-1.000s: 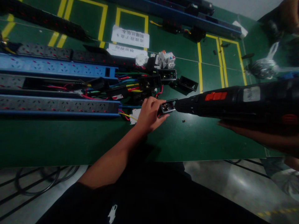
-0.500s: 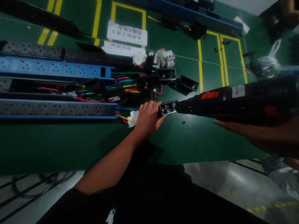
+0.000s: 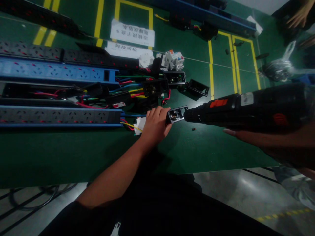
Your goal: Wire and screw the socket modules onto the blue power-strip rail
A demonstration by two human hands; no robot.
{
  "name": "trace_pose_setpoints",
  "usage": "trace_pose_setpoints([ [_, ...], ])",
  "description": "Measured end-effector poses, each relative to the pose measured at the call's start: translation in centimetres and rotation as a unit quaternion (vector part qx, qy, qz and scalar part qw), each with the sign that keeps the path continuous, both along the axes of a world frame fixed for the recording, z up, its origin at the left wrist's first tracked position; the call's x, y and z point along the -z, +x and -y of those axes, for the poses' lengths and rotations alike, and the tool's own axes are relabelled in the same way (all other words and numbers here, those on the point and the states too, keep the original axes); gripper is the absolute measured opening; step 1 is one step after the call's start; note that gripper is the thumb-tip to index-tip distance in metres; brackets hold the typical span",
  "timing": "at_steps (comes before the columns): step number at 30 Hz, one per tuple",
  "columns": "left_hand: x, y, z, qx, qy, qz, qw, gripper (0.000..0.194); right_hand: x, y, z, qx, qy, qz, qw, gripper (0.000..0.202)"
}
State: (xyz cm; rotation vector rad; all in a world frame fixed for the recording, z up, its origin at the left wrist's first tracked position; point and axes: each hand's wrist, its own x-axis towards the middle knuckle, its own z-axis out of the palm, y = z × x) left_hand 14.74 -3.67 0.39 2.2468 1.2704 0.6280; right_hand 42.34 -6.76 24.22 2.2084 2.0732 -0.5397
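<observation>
Looks mid-fastening, probably not finished yet.
Gripping open black rectangular plastic box (image 3: pixel 176 115) in tightly curled left hand (image 3: pixel 155 123), past right end of long grey-and-blue socket strip (image 3: pixel 61 117), with brassy metal contacts (image 3: pixel 173 117) apparently inside and closing up likely left. Holding bulky black power driver (image 3: pixel 246 108) in closed right hand (image 3: pixel 275 142), can't see most fingers. Loads of bare green tabletop (image 3: pixel 209 150) right of strip, down to front edge; cramped by multicoloured wires (image 3: pixel 134 85) above.

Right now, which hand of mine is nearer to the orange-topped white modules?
Left. Your left hand, gripping a black housing, is below the white modules in view; your right hand, holding the power tool, is farther, to their lower right.
</observation>
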Motion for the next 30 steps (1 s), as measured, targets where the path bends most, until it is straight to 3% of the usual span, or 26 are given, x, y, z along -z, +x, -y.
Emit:
trace_pose_setpoints([
  [21, -0.2, 0.2, 0.0, -0.005, -0.012, 0.013, 1.000, 0.061, -0.9, -2.5, -1.0, 0.040, -0.074, -0.001, 0.996, 0.067],
  [30, -0.4, 0.3, 0.1, -0.003, -0.014, 0.014, 1.000, 0.061, -1.0, -2.6, -1.3, 0.070, -0.086, -0.002, 0.994, 0.072],
])
